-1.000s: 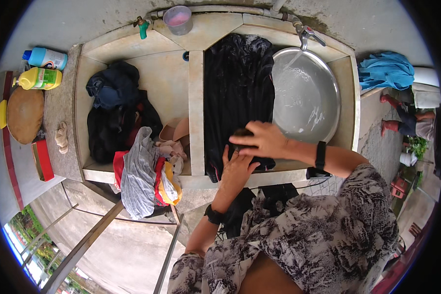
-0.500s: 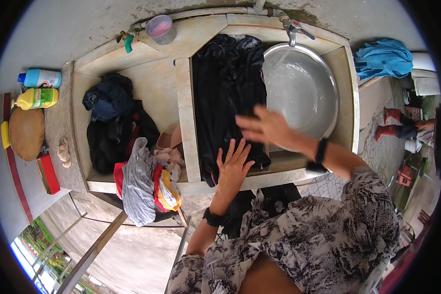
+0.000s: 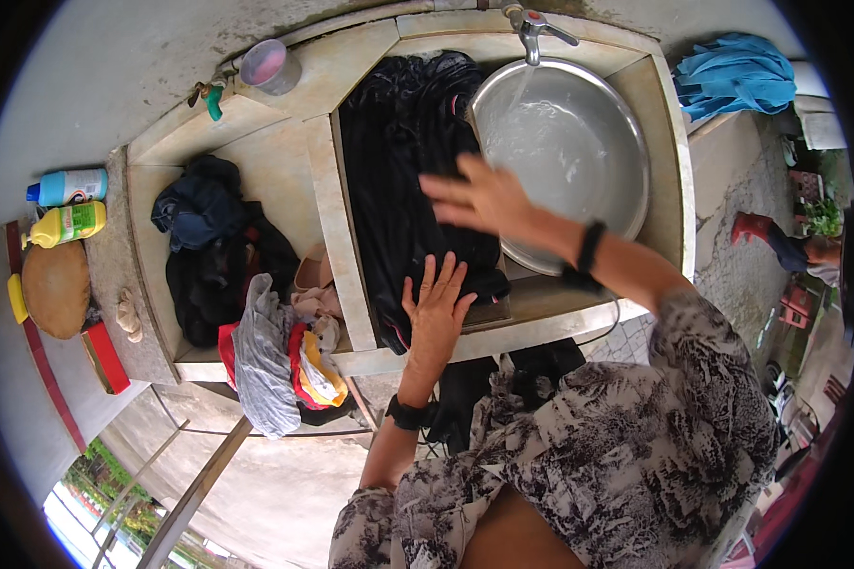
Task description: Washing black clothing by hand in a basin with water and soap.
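Observation:
A wet black garment (image 3: pixel 384 161) lies stretched over the slab beside the basin, with some pale suds at its far end. My left hand (image 3: pixel 436 308) rests flat on the garment's near end, fingers spread. Above its middle, toward the right edge, my right hand (image 3: pixel 489 199) is blurred by motion, with its fingers stretched out and nothing held. Whether it touches the cloth I cannot tell. On the right, a round metal basin (image 3: pixel 565 156) holds water, and a thin stream runs into it from the silver tap (image 3: pixel 533 40).
The left sink compartment holds dark clothes (image 3: pixel 209 270); a grey cloth (image 3: pixel 268 356) hangs over its front edge. A plastic cup (image 3: pixel 273 71) stands near a green tap (image 3: pixel 213 100). Bottles (image 3: pixel 69 225) lie at far left. Blue cloth (image 3: pixel 735 78) and a person's red boot (image 3: pixel 750 228) appear right.
My right hand has shifted slightly farther up over the black garment. My left hand stays flat on its near end. The whole view has shifted and turned a little.

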{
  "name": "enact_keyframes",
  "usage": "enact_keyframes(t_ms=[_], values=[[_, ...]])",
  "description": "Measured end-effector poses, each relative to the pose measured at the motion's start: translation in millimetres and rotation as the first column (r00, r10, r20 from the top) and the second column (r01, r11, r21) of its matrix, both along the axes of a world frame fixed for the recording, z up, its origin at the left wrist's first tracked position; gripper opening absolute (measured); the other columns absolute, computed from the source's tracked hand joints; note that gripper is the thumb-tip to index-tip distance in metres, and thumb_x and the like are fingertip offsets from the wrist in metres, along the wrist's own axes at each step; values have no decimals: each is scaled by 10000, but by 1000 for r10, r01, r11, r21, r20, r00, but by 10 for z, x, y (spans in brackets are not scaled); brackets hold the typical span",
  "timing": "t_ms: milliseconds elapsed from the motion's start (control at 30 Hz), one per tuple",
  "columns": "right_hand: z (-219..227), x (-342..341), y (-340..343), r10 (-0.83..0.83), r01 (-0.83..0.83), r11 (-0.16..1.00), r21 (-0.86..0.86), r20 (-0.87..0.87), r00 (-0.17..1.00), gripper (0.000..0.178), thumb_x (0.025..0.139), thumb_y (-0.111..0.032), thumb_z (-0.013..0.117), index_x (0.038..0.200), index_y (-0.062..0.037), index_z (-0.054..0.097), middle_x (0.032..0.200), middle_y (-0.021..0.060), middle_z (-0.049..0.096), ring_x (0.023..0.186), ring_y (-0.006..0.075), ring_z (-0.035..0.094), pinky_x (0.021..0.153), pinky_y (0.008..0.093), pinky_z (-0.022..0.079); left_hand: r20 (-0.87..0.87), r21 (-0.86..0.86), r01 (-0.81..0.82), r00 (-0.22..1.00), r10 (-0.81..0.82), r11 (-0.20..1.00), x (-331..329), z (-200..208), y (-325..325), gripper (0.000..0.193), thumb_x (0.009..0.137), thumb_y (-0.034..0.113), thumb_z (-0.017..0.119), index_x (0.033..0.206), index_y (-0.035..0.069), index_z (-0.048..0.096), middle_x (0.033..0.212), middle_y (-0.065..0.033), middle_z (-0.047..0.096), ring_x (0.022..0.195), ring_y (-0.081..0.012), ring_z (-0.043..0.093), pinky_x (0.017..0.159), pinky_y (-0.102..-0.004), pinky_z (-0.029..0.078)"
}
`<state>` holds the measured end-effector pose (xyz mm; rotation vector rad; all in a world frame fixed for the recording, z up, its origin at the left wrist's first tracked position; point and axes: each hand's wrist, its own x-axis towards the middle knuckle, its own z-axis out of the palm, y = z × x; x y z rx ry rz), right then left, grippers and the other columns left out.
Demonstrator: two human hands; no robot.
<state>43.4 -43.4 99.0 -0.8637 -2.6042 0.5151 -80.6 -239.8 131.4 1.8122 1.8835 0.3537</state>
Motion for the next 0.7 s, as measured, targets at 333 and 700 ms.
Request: enact_keyframes(t_ms=[333, 700], values=[[-226, -173, 1083, -548, 486, 818, -306, -162, 821, 552, 840, -613, 548, 1312, -326, 543, 955, 165, 566, 881, 343, 617, 752, 437, 493, -53, -200, -82, 996, 73, 976, 78, 508, 685, 390, 874, 381, 629, 1119, 80, 670, 1304, -88, 572, 1231, -264, 466, 987, -464, 286], [-822, 864, 650, -683, 824, 367, -431, 477, 553, 537, 815, -339, 687, 1325, -252, 543, 1104, 166, 621, 1054, 301, 605, 933, 413, 454, -64, 314, -51, 995, 75, 948, 155, -444, 1294, 507, 800, 33, 571, 1304, 36, 521, 1336, -110, 524, 1168, -301, 470, 1001, -437, 365]])
